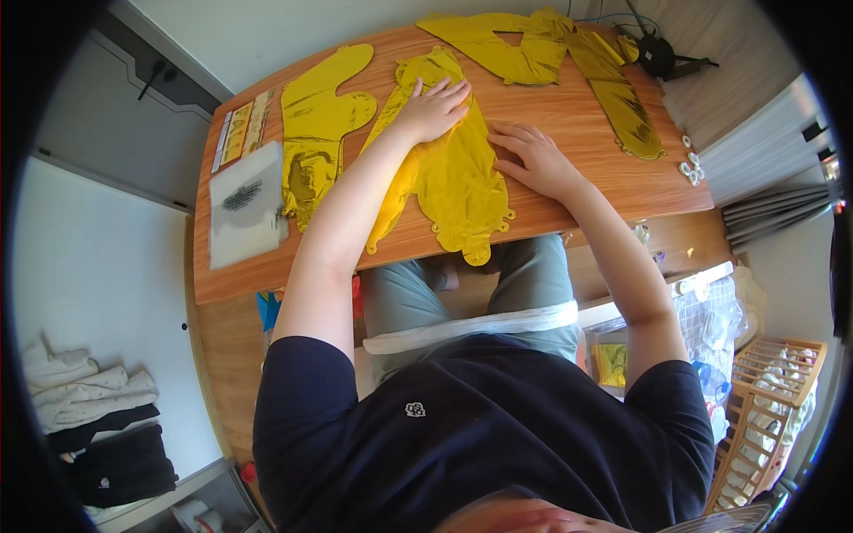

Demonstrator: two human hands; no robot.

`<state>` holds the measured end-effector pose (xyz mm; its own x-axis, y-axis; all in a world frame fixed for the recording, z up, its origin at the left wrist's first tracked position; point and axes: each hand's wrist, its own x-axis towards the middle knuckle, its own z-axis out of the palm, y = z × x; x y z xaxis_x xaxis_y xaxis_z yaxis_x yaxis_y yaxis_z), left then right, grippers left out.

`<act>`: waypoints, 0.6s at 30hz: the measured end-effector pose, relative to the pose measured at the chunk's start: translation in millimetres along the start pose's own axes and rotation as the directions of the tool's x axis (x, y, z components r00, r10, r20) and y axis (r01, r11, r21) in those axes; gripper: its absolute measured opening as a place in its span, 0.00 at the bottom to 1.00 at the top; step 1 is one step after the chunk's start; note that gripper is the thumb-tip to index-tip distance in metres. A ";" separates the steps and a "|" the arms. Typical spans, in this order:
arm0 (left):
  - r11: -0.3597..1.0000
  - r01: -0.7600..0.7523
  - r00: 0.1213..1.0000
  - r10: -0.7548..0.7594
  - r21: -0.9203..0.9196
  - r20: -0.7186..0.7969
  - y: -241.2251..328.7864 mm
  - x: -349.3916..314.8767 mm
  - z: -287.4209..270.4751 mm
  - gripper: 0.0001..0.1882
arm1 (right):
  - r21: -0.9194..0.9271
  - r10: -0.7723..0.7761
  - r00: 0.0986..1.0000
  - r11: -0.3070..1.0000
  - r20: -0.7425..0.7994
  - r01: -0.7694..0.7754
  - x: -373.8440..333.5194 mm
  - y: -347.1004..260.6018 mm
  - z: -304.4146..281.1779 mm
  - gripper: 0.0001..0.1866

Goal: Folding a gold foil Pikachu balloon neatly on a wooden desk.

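Observation:
A flat, uninflated gold foil balloon [458, 182] lies in the middle of the wooden table [533, 115], its lower end with small tabs reaching the near edge. My left hand [435, 108] rests on its upper part, palm down with the fingers stretched out. To the balloon's right, my right hand [536, 160] lies low at the tabletop with fingers extended, close beside the foil's edge. Another flat gold foil balloon [320, 107], with a rounded, curving outline, is left of my left forearm. At the far right lies a further gold foil piece [506, 44] with a triangular hole.
Clear plastic bags [244, 209] and a printed card [242, 131] sit at the table's left. White rings [690, 169] lie by the right edge, near a gold foil strip [617, 93]. A black device [656, 55] with cables is behind. Right of me stands a wooden rack [773, 400].

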<state>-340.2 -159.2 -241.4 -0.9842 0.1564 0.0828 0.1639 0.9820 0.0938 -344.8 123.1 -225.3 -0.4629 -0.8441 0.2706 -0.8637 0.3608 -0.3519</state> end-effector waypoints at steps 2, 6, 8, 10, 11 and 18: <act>1.000 0.000 1.000 0.000 0.007 0.002 0.6 0.5 0.2 0.34 | -0.026 0.004 1.000 1.000 0.017 -0.003 -0.1 1.4 0.0 0.28; 1.000 0.003 1.000 -0.003 0.009 -0.002 0.6 -0.9 0.3 0.34 | -0.023 -0.002 0.999 1.000 0.046 0.003 0.4 0.5 -6.4 0.29; 1.000 0.003 1.000 -0.003 0.009 -0.001 2.8 -0.1 -0.1 0.33 | -0.021 -0.011 0.994 1.000 0.107 0.014 -0.4 4.0 -9.9 0.34; 1.000 0.006 1.000 -0.006 -0.005 0.000 3.2 -1.0 -0.2 0.33 | -0.027 -0.001 0.990 1.000 0.142 0.005 -0.3 0.7 -16.5 0.36; 1.000 0.006 1.000 -0.006 -0.003 -0.002 2.8 -0.9 -0.9 0.33 | -0.032 0.011 0.984 0.999 0.179 -0.006 0.4 -0.7 -20.0 0.38; 1.000 0.005 1.000 -0.005 -0.006 -0.013 -0.1 -4.2 -0.8 0.32 | -0.023 -0.012 0.989 1.000 0.149 0.016 17.5 4.4 -21.0 0.30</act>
<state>-336.0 -160.1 -240.9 -0.9840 0.1501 0.0956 0.1596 0.9821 0.1004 -360.9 118.3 -203.3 -0.4177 -0.8980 0.1386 -0.8753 0.3567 -0.3265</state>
